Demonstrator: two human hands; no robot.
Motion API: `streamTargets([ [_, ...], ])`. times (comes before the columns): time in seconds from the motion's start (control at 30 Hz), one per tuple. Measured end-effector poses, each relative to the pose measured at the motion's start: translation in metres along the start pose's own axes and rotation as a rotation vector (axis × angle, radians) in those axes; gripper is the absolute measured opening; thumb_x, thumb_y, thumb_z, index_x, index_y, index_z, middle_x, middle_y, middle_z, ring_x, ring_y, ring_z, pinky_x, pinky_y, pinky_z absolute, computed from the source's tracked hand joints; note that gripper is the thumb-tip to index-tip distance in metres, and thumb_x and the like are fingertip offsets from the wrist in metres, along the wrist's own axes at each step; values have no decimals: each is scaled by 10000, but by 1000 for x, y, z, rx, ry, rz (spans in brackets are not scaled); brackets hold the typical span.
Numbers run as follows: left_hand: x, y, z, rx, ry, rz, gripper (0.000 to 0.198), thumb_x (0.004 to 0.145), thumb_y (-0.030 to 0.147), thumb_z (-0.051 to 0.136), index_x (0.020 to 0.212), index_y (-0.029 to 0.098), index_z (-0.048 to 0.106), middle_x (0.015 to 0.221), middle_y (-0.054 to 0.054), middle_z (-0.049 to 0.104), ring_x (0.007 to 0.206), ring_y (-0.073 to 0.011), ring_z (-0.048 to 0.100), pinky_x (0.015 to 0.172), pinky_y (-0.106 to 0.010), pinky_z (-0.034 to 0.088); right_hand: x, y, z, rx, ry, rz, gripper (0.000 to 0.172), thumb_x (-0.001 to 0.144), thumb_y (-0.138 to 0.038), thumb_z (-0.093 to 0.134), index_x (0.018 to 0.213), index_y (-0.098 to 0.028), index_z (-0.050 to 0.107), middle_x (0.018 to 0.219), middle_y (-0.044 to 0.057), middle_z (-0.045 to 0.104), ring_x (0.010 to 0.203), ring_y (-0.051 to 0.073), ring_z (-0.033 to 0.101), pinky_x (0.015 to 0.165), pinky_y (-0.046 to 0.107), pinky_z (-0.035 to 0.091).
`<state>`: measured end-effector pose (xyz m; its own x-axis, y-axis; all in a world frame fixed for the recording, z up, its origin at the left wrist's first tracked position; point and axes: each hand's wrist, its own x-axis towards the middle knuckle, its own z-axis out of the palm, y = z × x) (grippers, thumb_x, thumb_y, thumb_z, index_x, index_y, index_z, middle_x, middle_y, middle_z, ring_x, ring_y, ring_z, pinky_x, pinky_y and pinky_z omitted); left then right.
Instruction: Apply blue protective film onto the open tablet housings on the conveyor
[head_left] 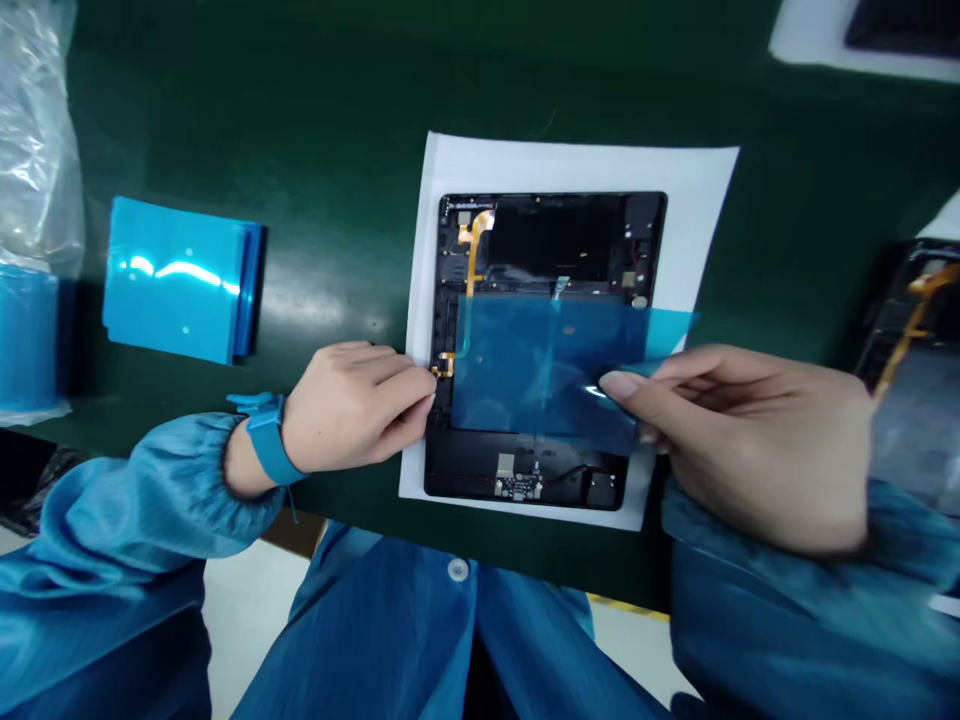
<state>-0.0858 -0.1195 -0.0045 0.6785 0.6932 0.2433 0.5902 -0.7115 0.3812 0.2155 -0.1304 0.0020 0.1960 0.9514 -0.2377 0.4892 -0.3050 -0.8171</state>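
Note:
An opened black tablet housing (570, 240) lies on a white sheet (697, 200) on the green table. An orange flex cable (472, 250) runs down its left side. My right hand (742, 440) pinches the right edge of a translucent blue film (547, 370) that covers the housing's lower middle. My left hand (352, 405) has its fingers pressed together at the film's left edge, on the left rim of the housing. A blue strap (266, 445) circles my left wrist.
A stack of blue films (180, 280) lies on the table at left. Clear plastic wrap (34, 180) sits at the far left. A second tablet housing (911, 340) is at the right edge, and another white sheet (862, 60) at the top right.

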Motion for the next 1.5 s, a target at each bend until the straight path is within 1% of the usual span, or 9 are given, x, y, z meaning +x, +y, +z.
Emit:
streamTargets([
  [0.37, -3, -1, 3, -21, 6, -10, 139, 972, 165, 543, 858, 188, 619, 727, 1, 701, 619, -145, 631, 550, -297, 481, 3, 0, 1, 65, -69, 24, 302, 672, -425, 919, 712, -192, 731, 517, -22, 603, 405, 71, 479, 408, 189, 430],
  [0.47, -2, 0, 1, -21, 15, -8, 142, 968, 157, 535, 854, 193, 612, 720, 3, 697, 606, -143, 624, 539, -300, 482, 3, -2, 2, 83, -84, 23, 290, 680, -410, 916, 713, -191, 727, 515, -23, 599, 406, 76, 480, 406, 196, 431],
  [0.6, -1, 1, -2, -15, -30, -19, 146, 975, 152, 533, 862, 209, 605, 729, -2, 698, 620, -150, 635, 545, -322, 504, 5, -5, 3, 90, -104, 14, 259, 680, -361, 915, 700, -185, 726, 515, -15, 608, 402, 89, 493, 404, 212, 446],
  [0.77, 0, 1, -5, -20, -44, -24, 110, 960, 144, 562, 884, 215, 598, 733, -5, 695, 627, -166, 642, 547, -353, 538, 6, -7, 4, 107, -112, -25, 272, 686, -392, 911, 699, -192, 727, 508, -22, 610, 387, 89, 495, 402, 216, 459],
  [1.03, 4, 4, -9, 19, -30, -13, 128, 969, 137, 544, 883, 207, 607, 718, 5, 688, 608, -145, 629, 555, -318, 517, 8, -6, 4, 132, -126, -38, 236, 711, -376, 900, 738, -212, 732, 532, -42, 605, 403, 94, 518, 418, 226, 487],
  [1.2, 2, 3, -5, 30, -10, -47, 107, 966, 165, 562, 880, 201, 616, 678, 19, 671, 581, -131, 617, 569, -284, 477, 9, -5, 4, 118, -136, -53, 281, 712, -403, 893, 849, -197, 758, 585, -34, 654, 428, 100, 543, 453, 247, 510],
  [1.33, 2, 5, -13, 28, -60, -70, 96, 990, 191, 559, 940, 194, 641, 716, -2, 680, 601, -137, 620, 573, -274, 479, 7, -3, 4, 72, -109, -76, 346, 739, -446, 871, 960, -200, 770, 621, -23, 697, 482, 128, 599, 523, 283, 554],
  [1.4, 7, 7, -19, 72, -75, -48, 116, 1005, 205, 554, 1002, 178, 667, 784, -31, 699, 656, -156, 630, 612, -291, 505, 6, -2, 3, 60, -97, -76, 348, 752, -456, 861, 977, -204, 773, 657, -7, 724, 514, 146, 627, 554, 308, 571],
  [1.5, 23, 11, -21, 180, -95, 71, 187, 1020, 230, 560, 1100, 154, 712, 874, -65, 707, 755, -195, 633, 666, -329, 509, 6, 0, 3, 60, -86, -77, 308, 778, -424, 843, 1000, -223, 772, 713, 4, 752, 567, 168, 666, 598, 331, 588],
])
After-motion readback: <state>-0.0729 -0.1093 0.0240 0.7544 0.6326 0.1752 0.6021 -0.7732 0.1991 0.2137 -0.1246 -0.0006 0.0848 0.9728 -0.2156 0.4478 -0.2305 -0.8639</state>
